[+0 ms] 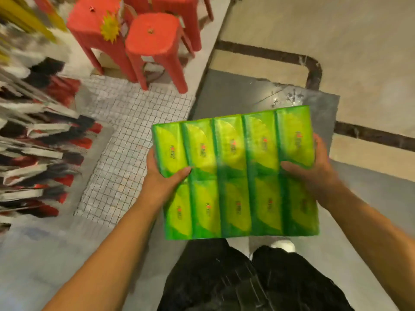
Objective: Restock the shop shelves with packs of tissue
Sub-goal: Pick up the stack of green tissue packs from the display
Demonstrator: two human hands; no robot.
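I hold a flat green multipack of tissue (235, 173) level in front of my waist, two rows of small packs wrapped in clear film. My left hand (161, 173) grips its left edge, thumb on top. My right hand (314, 169) grips the right edge the same way. The pack hangs above the grey platform of a trolley (235, 95). Below it I see my dark trousers and one white shoe.
Red plastic stools (155, 41) stand at the top left on a low wire-grid shelf (125, 135). Blurred red, black and white goods (40, 153) fill racks on the left. The trolley's dark handle bar (314, 70) curves behind the platform. Beige tiled floor lies to the right.
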